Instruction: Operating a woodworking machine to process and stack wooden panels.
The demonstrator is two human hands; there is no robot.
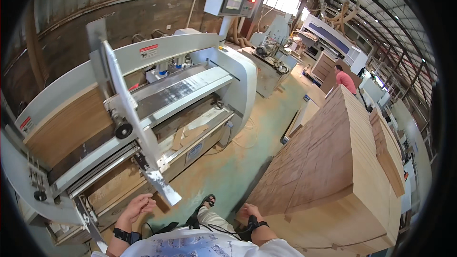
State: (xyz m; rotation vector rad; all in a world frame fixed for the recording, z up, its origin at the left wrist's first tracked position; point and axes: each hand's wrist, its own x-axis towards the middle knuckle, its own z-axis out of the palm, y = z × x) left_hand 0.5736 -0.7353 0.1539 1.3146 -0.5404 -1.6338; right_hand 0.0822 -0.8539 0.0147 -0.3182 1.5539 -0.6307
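My left hand [138,207] hangs beside the machine's near side, close to the lower end of a whitish upright metal bar [164,188]. Its fingers are loosely bent and slightly apart, with nothing seen in them. Low at the near left corner of a tall stack of wooden panels [304,162] is my right hand [250,212]. Its fingers are loosely bent and partly apart, and no held thing shows; whether it touches the stack I cannot tell. Both wrists wear dark bands. The large white and grey woodworking machine [243,74] has a wooden board [71,119] inside on the left.
A control box [233,3] with a small screen and red light hangs above the machine. A green, dusty floor aisle [257,133] runs between machine and stack. Farther off stand a motorised machine [271,50] and a person in a red top [345,80].
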